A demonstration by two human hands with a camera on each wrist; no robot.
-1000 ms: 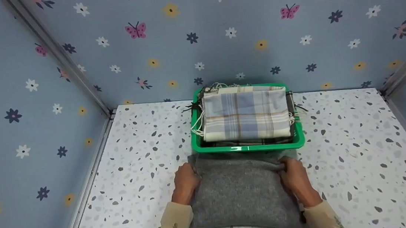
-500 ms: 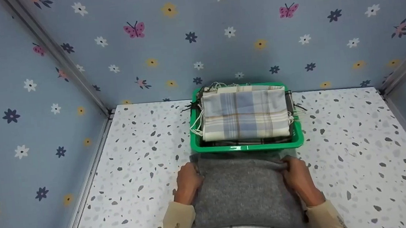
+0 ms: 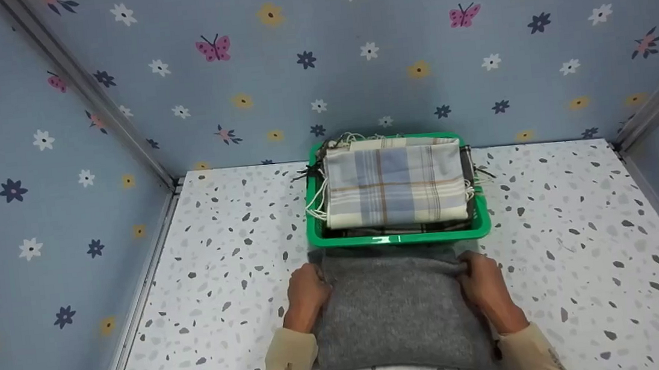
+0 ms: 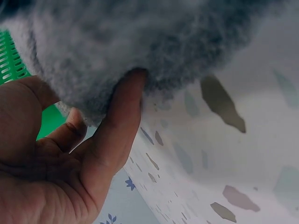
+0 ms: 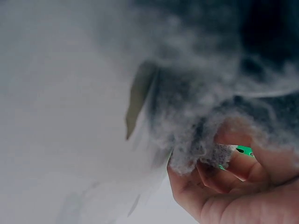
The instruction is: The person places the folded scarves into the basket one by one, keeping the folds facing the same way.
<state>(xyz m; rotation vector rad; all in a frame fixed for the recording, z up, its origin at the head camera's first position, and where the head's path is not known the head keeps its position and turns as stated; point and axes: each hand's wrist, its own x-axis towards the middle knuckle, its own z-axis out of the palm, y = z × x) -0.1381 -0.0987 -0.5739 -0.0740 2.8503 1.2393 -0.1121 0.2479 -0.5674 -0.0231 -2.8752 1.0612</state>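
A folded grey woollen cloth (image 3: 403, 317) lies on the speckled table in front of the green basket. My left hand (image 3: 307, 293) grips its upper left side; in the left wrist view the fingers (image 4: 124, 112) curl up under the fuzzy edge. At the upper right corner, my right hand (image 3: 483, 282) pinches the cloth's edge between thumb and fingers, with a bunch of grey wool (image 5: 187, 144) between them in the right wrist view. The cloth's far edge reaches right up to the basket's front rim.
Behind the cloth stands the green plastic basket (image 3: 398, 239), holding folded fringed cloths, with a blue and cream plaid one (image 3: 396, 184) on top. Flower-patterned panels (image 3: 353, 56) enclose the white speckled table (image 3: 227, 249) at the back and both sides.
The hands and the grey cloth shifted slightly right, then stayed nearly still, both hands keeping their grip. The view itself has drifted a little.
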